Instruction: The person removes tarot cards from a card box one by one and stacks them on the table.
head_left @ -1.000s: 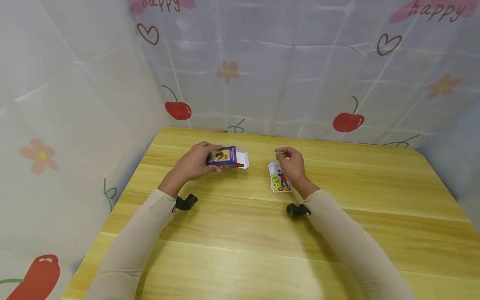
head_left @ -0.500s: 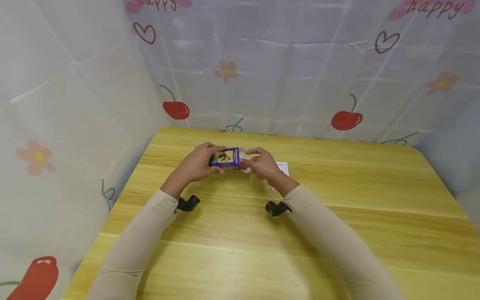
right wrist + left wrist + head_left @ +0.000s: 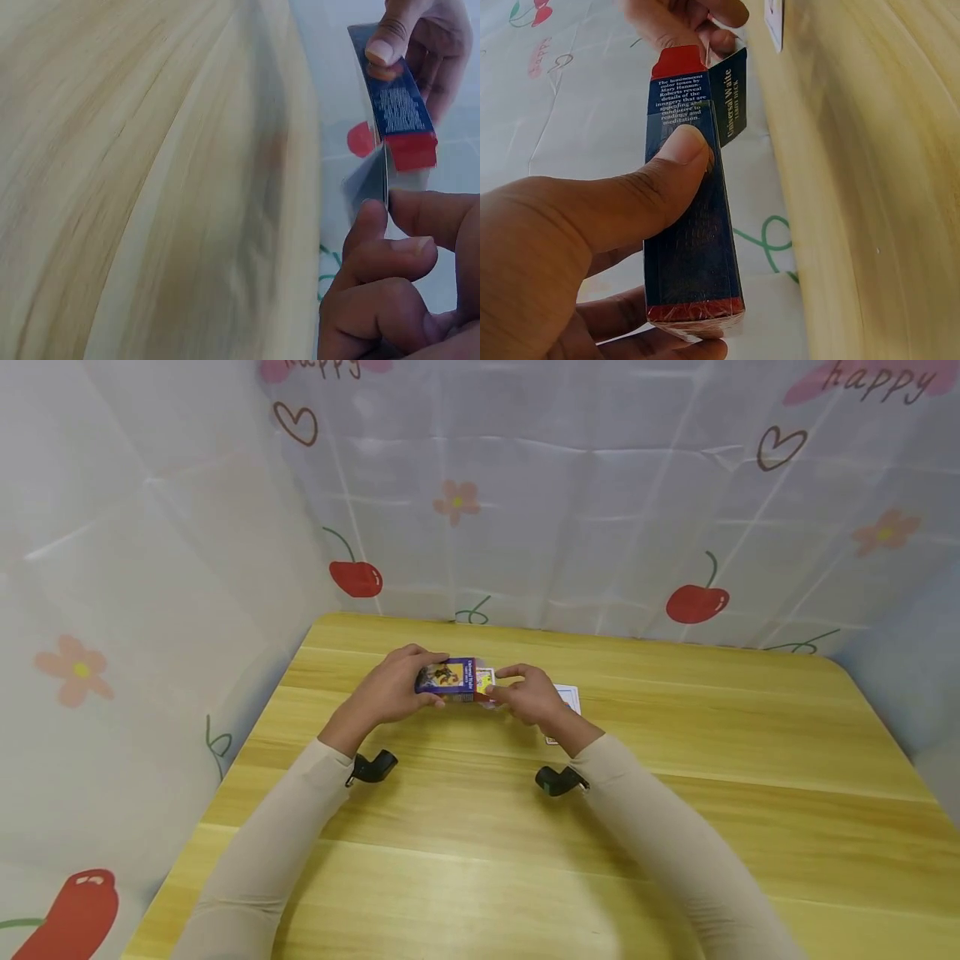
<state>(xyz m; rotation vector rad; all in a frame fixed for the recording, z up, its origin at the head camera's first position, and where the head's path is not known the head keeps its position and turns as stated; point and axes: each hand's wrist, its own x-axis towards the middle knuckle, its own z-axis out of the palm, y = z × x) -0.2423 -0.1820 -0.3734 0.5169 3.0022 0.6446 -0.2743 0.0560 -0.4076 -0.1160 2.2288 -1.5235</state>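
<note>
My left hand (image 3: 390, 685) grips a dark blue and red tarot card box (image 3: 446, 676) above the table, thumb along its narrow side in the left wrist view. The box's open end faces right, with a red side tab (image 3: 678, 61) and a lettered lid flap (image 3: 731, 105) standing out. A tarot card (image 3: 486, 680), yellow and pink, sticks partway out of that end. Between thumb and fingers, my right hand (image 3: 531, 695) pinches it; the right wrist view shows it edge-on. How many cards are pinched, I cannot tell. A small card stack (image 3: 568, 697) lies partly hidden behind the right hand.
The wooden table (image 3: 465, 827) has its rounded back edge close beyond the hands. White printed sheeting (image 3: 570, 527) hangs behind it and along the left side. Black curved wrist mounts (image 3: 558, 781) jut inward from both sleeves.
My right hand has moved left from above the card stack to the box's open end. A yellow and pink card now shows there, pinched by it. The left hand with the box has barely moved.
</note>
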